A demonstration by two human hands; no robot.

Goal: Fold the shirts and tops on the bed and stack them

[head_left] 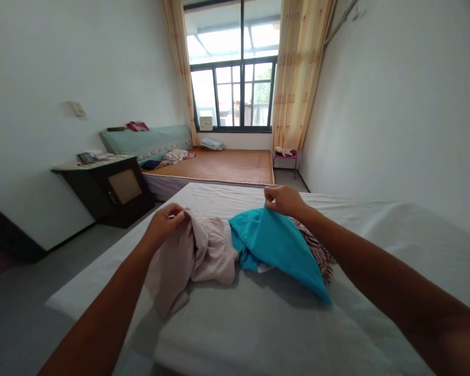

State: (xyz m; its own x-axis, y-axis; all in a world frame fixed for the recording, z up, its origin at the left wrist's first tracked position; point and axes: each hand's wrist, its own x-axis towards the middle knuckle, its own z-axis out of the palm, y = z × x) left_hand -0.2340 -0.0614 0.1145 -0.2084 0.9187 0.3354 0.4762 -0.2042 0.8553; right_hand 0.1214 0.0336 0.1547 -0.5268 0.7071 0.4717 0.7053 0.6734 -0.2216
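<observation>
On a bed with a white sheet [227, 334] lie several crumpled pieces of clothing. My left hand [167, 222] pinches the upper edge of a pale pink garment [211, 250], part of which hangs raised while the rest lies bunched on the sheet. My right hand [284, 201] pinches a turquoise garment [276, 243] and lifts it into a peak; its lower corner slopes down to the right. Partly hidden behind the turquoise cloth and under my right forearm is a dark striped garment [317, 250]. The exact kind of each garment cannot be made out.
Beyond the sheet stands another bed with a brown mat [227, 164], with clothes [176, 156] and a pillow [211, 143] on it. A dark cabinet [121, 183] is at left. A small stool [285, 154] stands by the curtain [297, 78], beside the right wall.
</observation>
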